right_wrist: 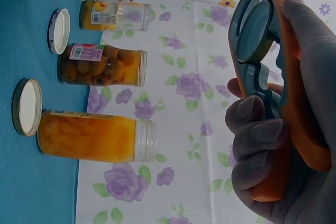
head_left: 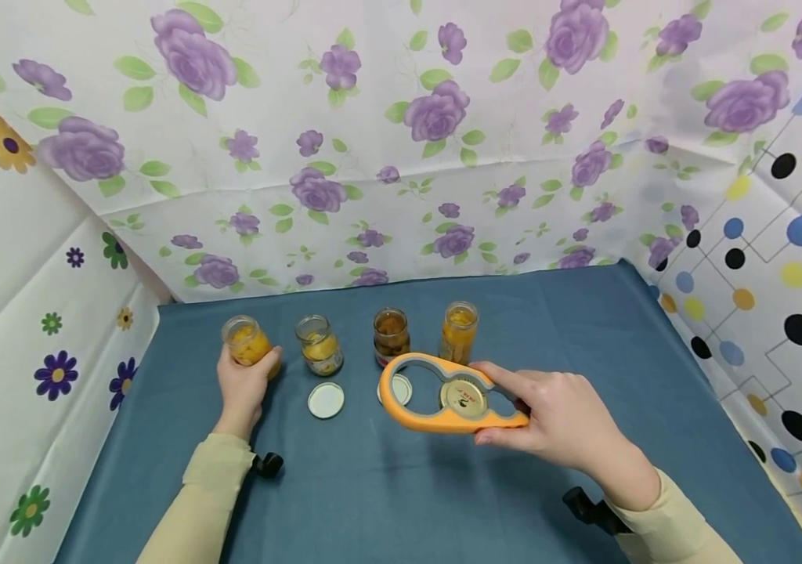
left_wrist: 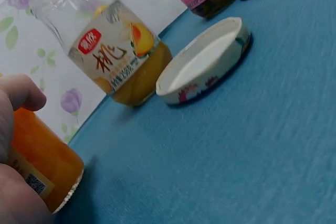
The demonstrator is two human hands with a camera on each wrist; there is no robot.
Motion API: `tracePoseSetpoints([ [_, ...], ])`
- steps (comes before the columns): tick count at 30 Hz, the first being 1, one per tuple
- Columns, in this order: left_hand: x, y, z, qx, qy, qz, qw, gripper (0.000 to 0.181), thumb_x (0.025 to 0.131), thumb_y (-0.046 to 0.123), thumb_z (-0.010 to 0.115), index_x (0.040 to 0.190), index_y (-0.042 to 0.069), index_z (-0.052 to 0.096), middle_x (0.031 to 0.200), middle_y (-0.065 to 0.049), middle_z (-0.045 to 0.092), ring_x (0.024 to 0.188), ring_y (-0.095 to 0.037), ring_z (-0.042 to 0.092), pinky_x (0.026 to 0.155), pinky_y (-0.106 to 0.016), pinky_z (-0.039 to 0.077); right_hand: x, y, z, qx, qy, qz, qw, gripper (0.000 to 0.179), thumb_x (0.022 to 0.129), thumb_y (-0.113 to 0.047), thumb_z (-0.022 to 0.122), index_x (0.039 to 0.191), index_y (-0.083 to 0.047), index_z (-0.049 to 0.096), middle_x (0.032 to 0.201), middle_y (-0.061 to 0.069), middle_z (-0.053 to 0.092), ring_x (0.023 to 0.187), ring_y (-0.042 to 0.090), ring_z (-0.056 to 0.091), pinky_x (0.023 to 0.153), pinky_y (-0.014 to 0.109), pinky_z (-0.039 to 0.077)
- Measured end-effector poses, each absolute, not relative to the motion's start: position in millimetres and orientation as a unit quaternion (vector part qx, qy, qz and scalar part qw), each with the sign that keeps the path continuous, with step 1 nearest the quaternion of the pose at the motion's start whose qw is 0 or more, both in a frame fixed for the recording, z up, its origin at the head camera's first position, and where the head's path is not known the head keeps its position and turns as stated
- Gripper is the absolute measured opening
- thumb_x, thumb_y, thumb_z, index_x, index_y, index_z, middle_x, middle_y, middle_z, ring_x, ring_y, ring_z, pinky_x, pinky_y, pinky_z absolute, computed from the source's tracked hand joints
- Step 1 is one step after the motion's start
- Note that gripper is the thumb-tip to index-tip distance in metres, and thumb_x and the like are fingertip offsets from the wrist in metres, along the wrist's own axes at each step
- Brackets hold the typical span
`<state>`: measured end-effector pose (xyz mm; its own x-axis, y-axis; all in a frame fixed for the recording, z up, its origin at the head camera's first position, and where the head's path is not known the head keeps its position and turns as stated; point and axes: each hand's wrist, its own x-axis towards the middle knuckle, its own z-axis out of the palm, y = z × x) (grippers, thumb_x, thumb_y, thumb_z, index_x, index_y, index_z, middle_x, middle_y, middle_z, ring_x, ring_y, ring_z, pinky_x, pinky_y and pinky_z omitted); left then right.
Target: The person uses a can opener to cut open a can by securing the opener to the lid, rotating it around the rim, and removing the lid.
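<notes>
At the far left, my left hand (head_left: 244, 388) grips a glass jar (head_left: 247, 343) of orange fruit pieces; its base is at the cloth in the left wrist view. My right hand (head_left: 566, 411) holds an orange and grey jar opener (head_left: 418, 421) by its handles, raised over the table. A gold lid (head_left: 463, 398), printed side up, sits inside the opener's frame; its rim shows in the right wrist view. Beside the left hand's jar stands an open peach jar (left_wrist: 113, 51), with a white-lined lid (left_wrist: 202, 61) upturned in front of it.
An open jar of brown fruit (right_wrist: 102, 65) and a tall open jar of orange fruit (right_wrist: 89, 136) stand farther right, in a row. Each has an upturned lid before it, one lid (right_wrist: 59, 31) and another lid (right_wrist: 27, 107). A flowered backdrop (head_left: 373, 211) rises behind the blue cloth (head_left: 373, 501).
</notes>
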<state>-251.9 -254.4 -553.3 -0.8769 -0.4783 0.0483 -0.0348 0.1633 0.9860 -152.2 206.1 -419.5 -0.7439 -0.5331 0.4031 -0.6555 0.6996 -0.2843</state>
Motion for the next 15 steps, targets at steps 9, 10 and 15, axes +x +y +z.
tracePoseSetpoints([
  [9,-252,-264,-561,0.161,-0.778,-0.584,0.164,0.064,0.093,0.02,0.085,0.146,0.005,0.051,0.126,-0.011,0.058,0.108,-0.022,0.055,0.097,-0.043,0.047,-153,204,-423,0.328,-0.91,0.209,0.142,0.083,0.083,-0.082,0.069,0.148,-0.031,0.066,0.068,-0.022,0.038,0.053,-0.005,0.031,0.046,0.021,0.029],
  [10,-252,-265,-561,0.157,-0.782,-0.581,0.163,0.066,0.093,0.02,0.085,0.147,0.006,0.05,0.128,-0.012,0.057,0.109,-0.023,0.055,0.098,-0.044,0.047,-154,204,-423,0.328,-0.91,0.209,0.142,0.083,0.083,-0.083,0.068,0.148,-0.031,0.066,0.068,-0.022,0.037,0.053,-0.005,0.031,0.046,0.021,0.029],
  [15,-252,-266,-562,0.153,-0.78,-0.584,0.163,0.071,0.092,0.022,0.087,0.15,0.007,0.047,0.131,-0.01,0.056,0.113,-0.022,0.054,0.102,-0.046,0.046,-155,201,-425,0.33,-0.911,0.208,0.136,0.084,0.084,-0.084,0.066,0.148,-0.031,0.066,0.067,-0.022,0.037,0.053,-0.005,0.031,0.045,0.021,0.029],
])
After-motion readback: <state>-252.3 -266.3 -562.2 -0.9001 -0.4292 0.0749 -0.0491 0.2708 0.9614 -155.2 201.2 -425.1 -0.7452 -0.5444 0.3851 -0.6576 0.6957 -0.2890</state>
